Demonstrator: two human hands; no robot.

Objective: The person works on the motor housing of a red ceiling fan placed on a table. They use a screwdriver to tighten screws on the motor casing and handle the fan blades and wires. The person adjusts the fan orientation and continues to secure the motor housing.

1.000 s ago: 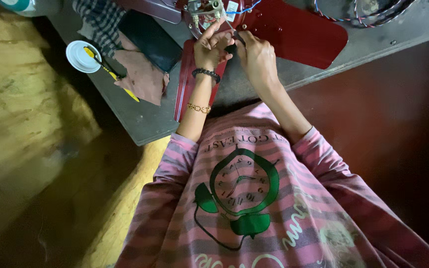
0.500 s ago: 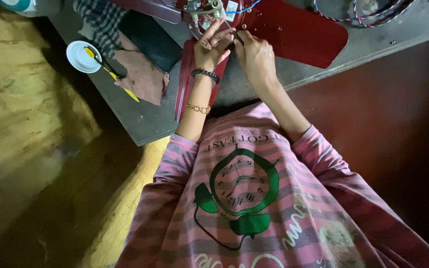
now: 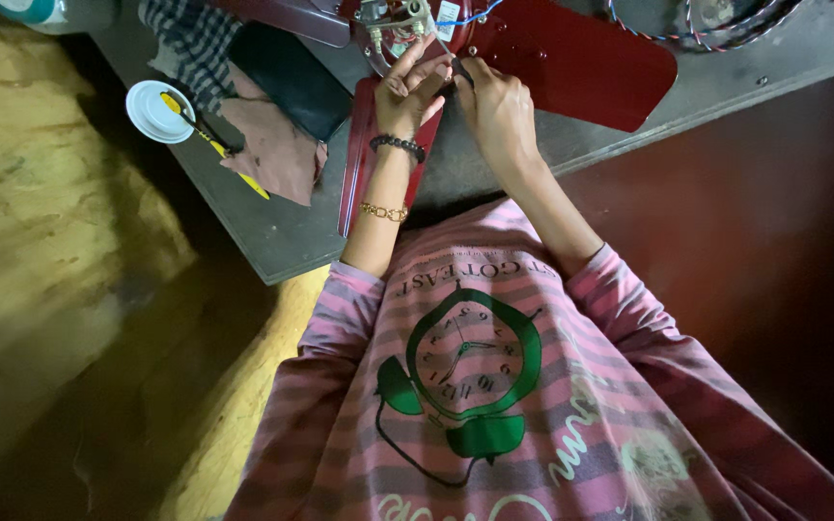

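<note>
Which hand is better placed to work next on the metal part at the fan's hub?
Probably the left hand: its fingers reach up to the metal part. The right hand sits lower, pinching a thin dark piece.

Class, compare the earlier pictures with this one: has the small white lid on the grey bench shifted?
No. The white lid sits at the same spot beside the brown cloth near the grey bench edge, with the yellow-handled tool across it.
</note>
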